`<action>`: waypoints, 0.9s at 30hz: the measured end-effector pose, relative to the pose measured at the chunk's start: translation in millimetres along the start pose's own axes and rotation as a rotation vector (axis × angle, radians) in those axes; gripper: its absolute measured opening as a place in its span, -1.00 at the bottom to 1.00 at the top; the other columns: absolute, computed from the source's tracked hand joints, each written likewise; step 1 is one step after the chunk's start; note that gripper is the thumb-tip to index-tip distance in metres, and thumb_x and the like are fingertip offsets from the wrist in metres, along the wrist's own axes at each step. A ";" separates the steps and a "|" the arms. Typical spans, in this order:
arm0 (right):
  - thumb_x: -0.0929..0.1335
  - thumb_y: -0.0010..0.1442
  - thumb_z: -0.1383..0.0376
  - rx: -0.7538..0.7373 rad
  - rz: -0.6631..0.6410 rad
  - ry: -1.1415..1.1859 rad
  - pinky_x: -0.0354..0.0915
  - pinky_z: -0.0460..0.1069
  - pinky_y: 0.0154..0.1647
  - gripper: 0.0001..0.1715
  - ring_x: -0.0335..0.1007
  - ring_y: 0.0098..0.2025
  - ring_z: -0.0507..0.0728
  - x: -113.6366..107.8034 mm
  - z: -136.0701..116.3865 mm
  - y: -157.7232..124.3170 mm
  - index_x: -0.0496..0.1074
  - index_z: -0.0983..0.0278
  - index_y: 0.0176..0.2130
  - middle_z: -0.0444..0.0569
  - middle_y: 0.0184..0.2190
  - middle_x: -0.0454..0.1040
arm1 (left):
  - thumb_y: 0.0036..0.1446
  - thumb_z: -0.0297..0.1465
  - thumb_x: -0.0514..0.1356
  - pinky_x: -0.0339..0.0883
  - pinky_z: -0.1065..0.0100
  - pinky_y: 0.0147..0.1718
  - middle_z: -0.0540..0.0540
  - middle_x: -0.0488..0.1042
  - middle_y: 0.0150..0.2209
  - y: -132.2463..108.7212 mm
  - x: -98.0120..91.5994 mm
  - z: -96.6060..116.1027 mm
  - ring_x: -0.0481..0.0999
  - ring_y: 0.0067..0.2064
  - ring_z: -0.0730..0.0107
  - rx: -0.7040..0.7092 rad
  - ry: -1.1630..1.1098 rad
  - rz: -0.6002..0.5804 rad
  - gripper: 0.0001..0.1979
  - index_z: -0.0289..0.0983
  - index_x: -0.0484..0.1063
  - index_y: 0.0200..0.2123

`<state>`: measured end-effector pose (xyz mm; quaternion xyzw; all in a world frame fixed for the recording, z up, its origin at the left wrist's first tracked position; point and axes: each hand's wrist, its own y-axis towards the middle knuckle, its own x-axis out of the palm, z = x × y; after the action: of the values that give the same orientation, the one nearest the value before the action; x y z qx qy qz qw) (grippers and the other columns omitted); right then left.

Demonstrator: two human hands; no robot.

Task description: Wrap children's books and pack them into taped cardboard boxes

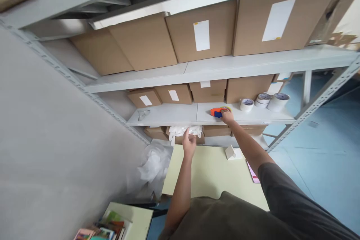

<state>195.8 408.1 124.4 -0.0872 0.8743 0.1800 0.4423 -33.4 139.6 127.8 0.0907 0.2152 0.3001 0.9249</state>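
Observation:
My right hand (226,116) reaches to the middle shelf, its fingers closed over an orange-and-blue tool (216,112) lying there. A yellow edge shows just behind the fingers; the tool's exact kind is hard to make out. My left hand (189,144) hovers over the far edge of the table, fingers loosely bent and apart, with nothing visible in it. Just beyond it, a bunch of white plastic bags (180,131) hangs over the front of a box on the lower shelf. Right of my right hand stand a roll of tape (246,105) and more tape rolls (278,102).
Cardboard boxes (204,32) line the metal rack's shelves. Clear glasses (143,114) lie at the middle shelf's left. Below, a pale table (208,168) carries a small white folded card (230,152) and a pink item (253,172). Books (112,230) and a plastic bag (153,167) are at lower left.

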 end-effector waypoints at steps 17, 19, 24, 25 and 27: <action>0.32 0.42 0.11 -0.481 -0.102 0.401 0.28 0.43 0.39 -0.57 0.36 0.33 0.45 102.3 -113.4 -149.4 0.60 0.13 0.16 0.16 0.22 0.53 | 0.31 -0.38 0.19 0.37 -0.06 0.34 -0.17 0.60 0.21 -106.0 -110.2 -46.4 0.53 0.27 0.05 -0.080 0.380 0.052 -0.59 -0.10 0.58 0.20; 0.33 0.42 0.11 -0.492 -0.214 0.394 0.27 0.46 0.41 -0.60 0.36 0.36 0.46 118.4 -129.1 -180.8 0.63 0.12 0.12 0.16 0.25 0.52 | 0.31 -0.39 0.19 0.35 -0.06 0.36 -0.18 0.60 0.21 -123.8 -130.9 -54.6 0.53 0.27 0.04 -0.096 0.407 0.094 -0.59 -0.13 0.58 0.19; 0.34 0.43 0.07 -0.550 -0.398 0.392 0.30 0.49 0.39 -0.54 0.33 0.39 0.47 149.8 -164.8 -255.5 0.58 0.14 0.19 0.21 0.26 0.52 | 0.28 -0.41 0.21 0.31 -0.06 0.38 -0.22 0.55 0.25 -178.3 -190.1 -74.4 0.49 0.32 0.03 -0.188 0.422 0.224 -0.55 -0.17 0.55 0.22; 0.33 0.43 0.06 -0.565 -0.406 0.401 0.31 0.49 0.39 -0.51 0.34 0.39 0.46 155.7 -174.3 -267.9 0.56 0.14 0.22 0.21 0.25 0.53 | 0.28 -0.41 0.22 0.30 -0.05 0.39 -0.22 0.53 0.27 -191.9 -203.9 -78.3 0.47 0.34 0.03 -0.204 0.414 0.241 -0.54 -0.18 0.54 0.23; 0.32 0.43 0.05 -0.603 -0.423 0.407 0.31 0.47 0.40 -0.49 0.34 0.39 0.44 168.5 -199.1 -290.6 0.54 0.15 0.24 0.21 0.24 0.54 | 0.27 -0.41 0.23 0.28 -0.05 0.41 -0.23 0.51 0.30 -222.3 -234.4 -86.0 0.45 0.36 0.03 -0.230 0.395 0.276 -0.52 -0.19 0.52 0.26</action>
<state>38.6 64.0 28.0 -0.4241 0.8148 0.3123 0.2423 -128.1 -175.1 65.7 -0.0469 0.3414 0.4579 0.8195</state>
